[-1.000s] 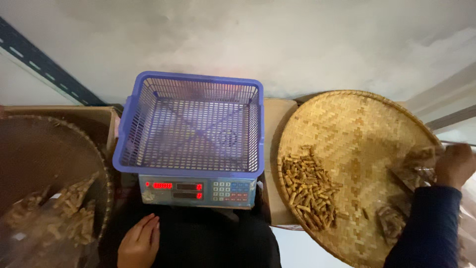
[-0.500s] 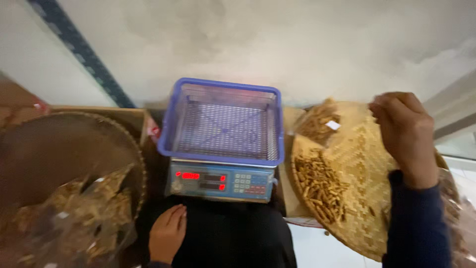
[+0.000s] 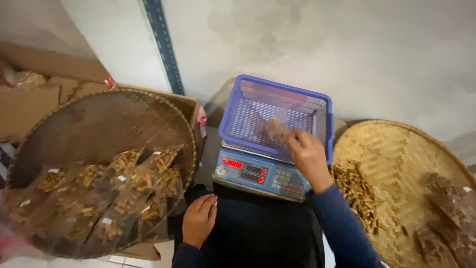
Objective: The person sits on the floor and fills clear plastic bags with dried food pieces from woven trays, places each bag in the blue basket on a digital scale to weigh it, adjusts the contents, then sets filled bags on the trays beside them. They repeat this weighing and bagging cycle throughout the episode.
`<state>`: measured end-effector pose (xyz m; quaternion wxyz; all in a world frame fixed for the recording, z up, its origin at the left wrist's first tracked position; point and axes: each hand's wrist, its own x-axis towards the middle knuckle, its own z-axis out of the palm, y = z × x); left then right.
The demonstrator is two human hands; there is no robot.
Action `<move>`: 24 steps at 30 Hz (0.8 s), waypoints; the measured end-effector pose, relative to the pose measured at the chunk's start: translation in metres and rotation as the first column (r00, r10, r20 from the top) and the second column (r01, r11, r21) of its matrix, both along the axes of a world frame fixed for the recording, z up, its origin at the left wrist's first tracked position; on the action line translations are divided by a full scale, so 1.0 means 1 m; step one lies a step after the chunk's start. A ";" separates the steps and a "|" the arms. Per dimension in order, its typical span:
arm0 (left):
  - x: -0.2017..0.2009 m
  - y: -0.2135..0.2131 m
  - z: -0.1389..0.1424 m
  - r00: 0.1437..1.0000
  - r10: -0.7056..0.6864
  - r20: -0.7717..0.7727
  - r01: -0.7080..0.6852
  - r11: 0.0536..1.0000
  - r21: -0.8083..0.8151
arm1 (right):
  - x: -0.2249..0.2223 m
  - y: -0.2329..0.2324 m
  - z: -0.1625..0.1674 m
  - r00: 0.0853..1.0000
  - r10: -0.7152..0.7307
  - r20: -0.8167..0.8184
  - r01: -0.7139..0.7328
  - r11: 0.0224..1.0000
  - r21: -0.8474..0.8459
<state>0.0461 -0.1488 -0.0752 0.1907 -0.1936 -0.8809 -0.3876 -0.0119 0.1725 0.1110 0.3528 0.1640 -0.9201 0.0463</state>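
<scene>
head view: right hand (image 3: 308,158) grip closed on a clear crinkly packet (image 3: 276,130) over blue mesh basket (image 3: 238,124), left hand (image 3: 199,219) open.

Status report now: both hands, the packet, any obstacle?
Right hand holds packet over blue basket on scale. Left hand empty, on lap. No obstacle.

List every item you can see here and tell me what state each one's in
blue basket: on the scale, empty except for the packet over it
scale: on, red display lit
right hand: over the basket, holding a packet
packet: clear, filled with brown sticks, held
left hand: resting on the lap, empty
dark woven tray: part filled with packed bags
light woven tray: holds loose brown sticks and a few bags
</scene>
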 end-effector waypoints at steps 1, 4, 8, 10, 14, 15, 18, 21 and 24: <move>-0.001 -0.002 -0.001 1.000 0.009 -0.004 -0.009 1.000 0.013 | 0.005 -0.005 -0.007 1.000 -0.011 -0.003 0.011 1.000 0.005; -0.003 -0.004 -0.004 0.999 0.010 -0.036 -0.008 0.999 0.038 | 0.022 -0.010 -0.022 1.000 -0.030 -0.002 0.029 0.999 -0.031; -0.005 0.003 -0.006 0.995 -0.043 -0.088 0.046 0.999 0.026 | 0.046 -0.004 -0.034 0.994 -0.079 0.080 0.083 0.996 -0.038; -0.005 0.006 -0.006 0.994 -0.053 -0.091 0.056 0.998 0.025 | 0.058 0.001 -0.037 0.995 -0.086 0.058 0.092 0.990 -0.111; -0.004 0.008 -0.006 0.995 -0.054 -0.086 0.058 0.997 0.043 | 0.080 0.010 -0.042 0.989 -0.143 0.024 0.142 0.918 -0.369; -0.003 0.007 -0.006 0.995 -0.055 -0.083 0.060 0.997 0.051 | 0.084 0.011 -0.043 0.983 -0.171 0.068 0.182 0.858 -0.480; -0.003 0.007 -0.006 0.995 -0.047 -0.084 0.051 0.998 0.046 | 0.093 0.014 -0.044 0.975 -0.191 0.115 0.221 0.758 -0.614; -0.001 0.010 -0.006 0.998 -0.026 -0.056 0.030 0.997 0.074 | 0.095 0.014 -0.043 0.978 -0.208 0.035 0.199 0.857 -0.476; 0.000 0.010 -0.006 0.997 -0.042 -0.066 0.046 0.997 0.069 | 0.086 0.012 -0.041 0.976 -0.218 0.026 0.210 0.889 -0.407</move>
